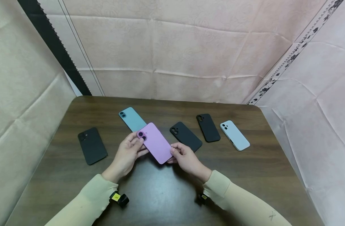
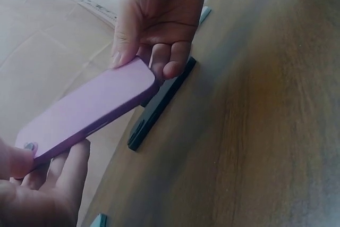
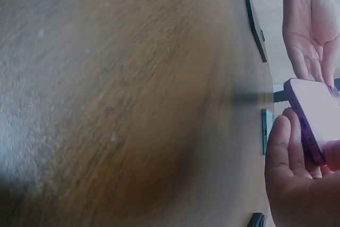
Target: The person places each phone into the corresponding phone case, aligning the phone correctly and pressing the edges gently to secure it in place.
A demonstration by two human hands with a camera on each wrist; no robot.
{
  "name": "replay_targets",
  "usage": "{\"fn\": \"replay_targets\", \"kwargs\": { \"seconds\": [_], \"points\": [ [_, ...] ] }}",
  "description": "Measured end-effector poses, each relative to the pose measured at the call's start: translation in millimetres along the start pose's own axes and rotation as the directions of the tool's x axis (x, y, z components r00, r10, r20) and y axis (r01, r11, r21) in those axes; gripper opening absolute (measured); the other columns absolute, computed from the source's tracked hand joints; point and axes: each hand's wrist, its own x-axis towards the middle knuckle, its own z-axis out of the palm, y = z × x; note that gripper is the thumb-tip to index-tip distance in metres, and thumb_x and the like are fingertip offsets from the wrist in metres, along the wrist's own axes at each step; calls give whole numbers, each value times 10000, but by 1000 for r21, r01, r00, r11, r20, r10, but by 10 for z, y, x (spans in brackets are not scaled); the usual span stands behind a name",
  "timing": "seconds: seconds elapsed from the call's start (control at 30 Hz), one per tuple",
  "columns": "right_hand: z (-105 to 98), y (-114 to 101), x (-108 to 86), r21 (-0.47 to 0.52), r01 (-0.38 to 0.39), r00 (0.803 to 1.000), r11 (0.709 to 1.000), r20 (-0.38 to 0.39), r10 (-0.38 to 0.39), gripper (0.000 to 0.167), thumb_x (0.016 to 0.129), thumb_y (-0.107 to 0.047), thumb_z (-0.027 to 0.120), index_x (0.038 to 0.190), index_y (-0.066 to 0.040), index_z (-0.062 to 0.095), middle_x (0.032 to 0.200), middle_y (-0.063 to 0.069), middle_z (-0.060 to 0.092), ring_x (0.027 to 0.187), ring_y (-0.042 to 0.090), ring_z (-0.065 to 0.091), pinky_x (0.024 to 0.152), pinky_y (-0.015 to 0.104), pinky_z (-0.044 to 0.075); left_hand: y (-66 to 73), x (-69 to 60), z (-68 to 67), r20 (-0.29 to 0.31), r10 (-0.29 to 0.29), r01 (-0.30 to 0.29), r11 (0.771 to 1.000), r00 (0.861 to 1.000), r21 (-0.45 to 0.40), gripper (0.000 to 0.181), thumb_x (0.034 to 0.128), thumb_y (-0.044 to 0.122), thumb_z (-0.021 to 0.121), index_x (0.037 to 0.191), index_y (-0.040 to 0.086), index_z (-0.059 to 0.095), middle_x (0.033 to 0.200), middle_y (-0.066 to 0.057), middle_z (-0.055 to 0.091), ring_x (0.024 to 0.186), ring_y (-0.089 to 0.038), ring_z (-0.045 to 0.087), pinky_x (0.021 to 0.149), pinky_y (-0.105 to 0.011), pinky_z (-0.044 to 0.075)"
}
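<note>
Head view has both hands raised over the middle of the table [image 1: 149, 194], with the purple phone [image 1: 158, 146] held between them, lens side up and tilted. The left hand [image 1: 128, 153] grips the lens end, thumb on top and fingers beneath; the right hand [image 1: 187, 160] pinches the opposite end in the same way, and the left wrist view shows both thumbs on the upper face. Neither grip is spread wider than the phone's own thickness.

Toward the far edge lies the blue phone [image 1: 134, 119], partly hidden by the purple one. The black phone [image 1: 92, 146] lies alone by the left edge. Right of centre are the dark case [image 1: 189, 138] and, nearer the far edge, the black case [image 1: 209, 128]; the white phone [image 1: 235, 135] lies toward the far right corner.

The step in hand looks like a two-handed hold for handling or turning the purple phone. Its next move probably calls for level support at both ends, or one firm grip before the other hand lets go.
</note>
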Motion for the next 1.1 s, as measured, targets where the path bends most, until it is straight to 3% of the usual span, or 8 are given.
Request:
{"fn": "replay_targets", "kwargs": {
  "seconds": [0.3,0.5,0.73,0.83,0.93,1.1],
  "points": [
    [94,-47,-22,-35,-33,998,999,46,35,169,999,-88,531,1090,46,580,987,167,669,869,296,683,802,444,549,39,17,0,-86,31,-18,990,996,140,404,1032,200,473,1425,126,413,1320,-101,573,1075,-244,621,839,-364,540],
    [176,-46,-25,90,-110,992,990,70,104,186,986,-30,535,1139,74,519,1006,186,655,893,273,672,840,427,538,81,50,-14,-117,34,-12,983,993,186,421,1015,256,509,1415,143,441,1280,-87,606,1071,-225,621,830,-344,543],
    [220,-49,-26,134,-124,991,983,71,115,223,983,-7,529,1185,61,466,1025,189,646,911,277,666,855,440,530,87,58,-25,-116,22,2,980,993,199,438,1018,297,499,1428,159,433,1312,-68,583,1113,-213,591,865,-333,527],
    [225,-52,-27,141,-109,993,984,68,100,220,986,-9,525,1185,56,459,1018,187,640,909,277,661,856,443,529,91,51,-28,-69,3,9,984,998,177,477,1012,346,504,1447,173,412,1354,-57,546,1169,-210,560,912,-356,503],
    [225,-58,-23,162,-88,994,983,71,78,214,990,-12,519,1183,53,454,1040,195,632,919,282,655,861,447,526,96,35,-20,30,-20,16,991,999,133,569,997,432,500,1484,178,350,1415,-51,473,1257,-226,487,989,-411,443],
    [240,-80,-19,215,-97,993,972,84,80,203,989,-18,521,1175,42,466,1091,214,642,936,293,661,864,455,522,85,10,2,221,-49,38,998,974,53,720,1000,524,417,1551,149,142,1552,-55,245,1420,-216,221,1116,-462,247]
  ]
}}
